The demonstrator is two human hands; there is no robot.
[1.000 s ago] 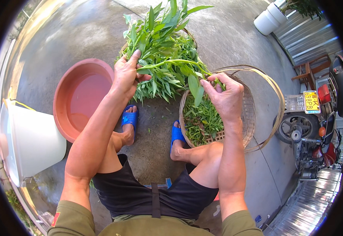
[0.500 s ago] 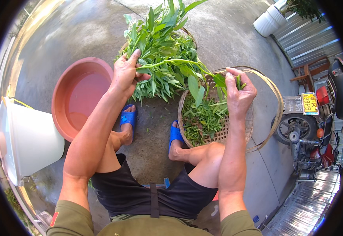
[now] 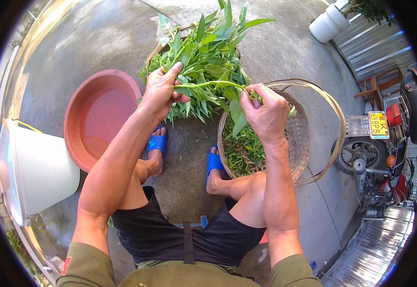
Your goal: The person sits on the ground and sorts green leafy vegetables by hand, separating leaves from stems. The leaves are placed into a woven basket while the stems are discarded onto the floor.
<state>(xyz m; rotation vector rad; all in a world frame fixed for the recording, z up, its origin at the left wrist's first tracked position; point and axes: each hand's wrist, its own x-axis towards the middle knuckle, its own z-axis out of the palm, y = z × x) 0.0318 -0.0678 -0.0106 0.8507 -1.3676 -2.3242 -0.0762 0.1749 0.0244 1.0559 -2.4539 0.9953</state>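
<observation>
Here my left hand (image 3: pixel 159 91) and right hand (image 3: pixel 265 112) both pinch one green stem (image 3: pixel 208 84) above the woven basket (image 3: pixel 300 131) of picked leaves (image 3: pixel 244 150), with the red basin (image 3: pixel 101 117) holding water at left.

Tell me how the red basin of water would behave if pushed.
The red basin holds water, so it is probably heavy and would slosh. Its wide, low shape suggests it would slide on the concrete floor rather than tip.
</observation>
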